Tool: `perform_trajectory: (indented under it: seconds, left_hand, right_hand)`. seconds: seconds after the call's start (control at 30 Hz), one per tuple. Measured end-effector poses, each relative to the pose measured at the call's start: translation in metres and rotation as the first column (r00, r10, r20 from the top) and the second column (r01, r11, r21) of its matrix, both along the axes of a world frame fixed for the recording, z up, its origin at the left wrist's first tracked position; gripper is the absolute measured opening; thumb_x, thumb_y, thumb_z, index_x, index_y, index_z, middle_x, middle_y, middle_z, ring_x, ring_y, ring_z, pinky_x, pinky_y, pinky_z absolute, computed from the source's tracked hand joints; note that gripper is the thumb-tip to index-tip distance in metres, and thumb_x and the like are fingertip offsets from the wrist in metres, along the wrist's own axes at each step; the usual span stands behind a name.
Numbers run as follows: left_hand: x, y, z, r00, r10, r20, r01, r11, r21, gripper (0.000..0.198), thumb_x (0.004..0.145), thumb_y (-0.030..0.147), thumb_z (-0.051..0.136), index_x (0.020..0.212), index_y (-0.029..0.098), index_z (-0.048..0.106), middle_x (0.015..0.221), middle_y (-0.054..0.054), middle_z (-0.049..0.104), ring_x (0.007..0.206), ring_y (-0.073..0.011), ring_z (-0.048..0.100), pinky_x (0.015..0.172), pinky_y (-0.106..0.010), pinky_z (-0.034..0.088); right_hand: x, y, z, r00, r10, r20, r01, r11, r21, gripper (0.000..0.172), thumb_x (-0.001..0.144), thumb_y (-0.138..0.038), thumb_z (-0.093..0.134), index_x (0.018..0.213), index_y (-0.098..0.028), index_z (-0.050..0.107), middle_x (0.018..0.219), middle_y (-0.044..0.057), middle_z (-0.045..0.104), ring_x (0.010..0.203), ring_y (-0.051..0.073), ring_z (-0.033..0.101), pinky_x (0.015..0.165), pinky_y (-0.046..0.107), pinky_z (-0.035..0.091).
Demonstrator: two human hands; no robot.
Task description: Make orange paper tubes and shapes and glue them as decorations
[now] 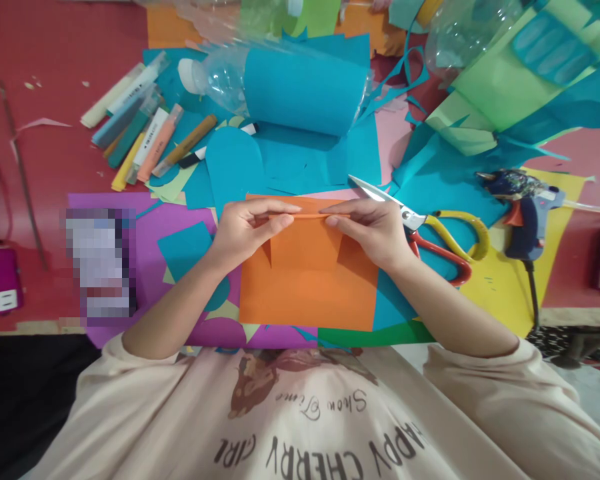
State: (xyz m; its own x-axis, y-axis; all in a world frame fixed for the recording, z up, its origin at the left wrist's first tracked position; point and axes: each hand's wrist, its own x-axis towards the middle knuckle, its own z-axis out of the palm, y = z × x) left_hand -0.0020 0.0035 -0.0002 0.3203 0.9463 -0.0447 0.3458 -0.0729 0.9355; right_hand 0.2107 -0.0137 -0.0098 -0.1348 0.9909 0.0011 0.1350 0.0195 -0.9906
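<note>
A: yo, how far along were you w/ the paper?

B: early-ish tbh. I had the small orange piece (307,243) mid-frame, over a bigger orange sheet (307,303). Its top edge looked folded or rolled into a thin strip & the rest hung flat, so imo the fold was started, not finished.

A: hands?

B: both pinching that top edge, L hand (245,230) on its left part, R hand (377,230) on its right.

A: anything done elsewhere?

B: yep, bottle (225,80) up top ctr alr had blue paper (300,90) round it. Glue gun (530,227) lay mid-right on a yellow sheet (505,293), scissors (415,221) right of ctr, neither in hand. Gluing was prob left, just my guess.

A: & the surface?

B: red table (40,167), total mess. Markers (131,139) upper left, purple sheet (147,253) lower left w/ a pixelated phone-ish thing (103,263).

A: room?

B: barely in view. Dark patch (25,393) bottom left, cdn't tell what.
</note>
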Motion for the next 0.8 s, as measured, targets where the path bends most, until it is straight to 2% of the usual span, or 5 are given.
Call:
perform_trajectory:
  seconds: [0.07,0.17,0.3,0.57,0.8]
  left_hand:
    - [0.0007,-0.0014,-0.0002,0.999,-0.043,0.025,0.043,0.999,0.0,0.033,0.079,0.049,0.069,0.097,0.022,0.076,0.099,-0.005,0.077,0.084,-0.0168,0.073,0.07,-0.021,0.058]
    - [0.0015,-0.0032,-0.0009,0.995,-0.102,-0.012,0.102,0.994,0.041,0.027,0.079,0.045,0.07,0.091,0.023,0.077,0.094,-0.004,0.078,0.083,-0.0166,0.074,0.073,-0.02,0.057]
    - [0.0011,-0.0031,-0.0022,0.992,-0.097,-0.075,0.103,0.992,0.08,0.024,0.083,0.043,0.065,0.087,0.022,0.077,0.09,-0.003,0.079,0.081,-0.0158,0.074,0.072,-0.019,0.056]
    - [0.0002,-0.0022,-0.0016,0.991,-0.088,-0.102,0.101,0.987,0.123,0.023,0.085,0.041,0.065,0.086,0.022,0.078,0.089,-0.001,0.079,0.08,-0.0145,0.074,0.071,-0.017,0.055]
    - [0.0017,-0.0034,-0.0011,0.985,-0.109,-0.136,0.127,0.982,0.14,0.03,0.087,0.047,0.061,0.087,0.021,0.077,0.089,-0.002,0.079,0.08,-0.0147,0.074,0.071,-0.018,0.055]
  right_hand:
    - [-0.0012,-0.0012,0.0008,0.999,0.033,0.005,-0.033,0.999,-0.001,0.013,0.077,-0.035,0.074,0.079,-0.023,0.078,0.082,0.001,0.079,0.074,0.017,0.074,0.067,0.029,0.063]
    - [-0.0027,-0.0031,0.0004,0.997,0.081,0.017,-0.081,0.997,-0.005,0.016,0.078,-0.038,0.073,0.082,-0.023,0.078,0.085,0.002,0.079,0.077,0.017,0.074,0.07,0.029,0.063]
    - [-0.0023,-0.0036,-0.0015,0.998,0.06,0.027,-0.061,0.998,0.01,0.02,0.077,-0.039,0.074,0.087,-0.023,0.078,0.091,0.003,0.078,0.08,0.017,0.074,0.072,0.028,0.063]
    - [-0.0012,-0.0032,0.0014,0.999,0.028,0.042,-0.03,0.998,0.052,0.023,0.078,-0.043,0.072,0.078,-0.021,0.078,0.08,0.003,0.078,0.07,0.015,0.073,0.064,0.026,0.062]
    - [-0.0027,-0.0034,0.002,0.996,0.063,0.062,-0.068,0.995,0.078,0.034,0.078,-0.053,0.069,0.085,-0.021,0.076,0.088,0.004,0.079,0.079,0.017,0.074,0.068,0.027,0.062]
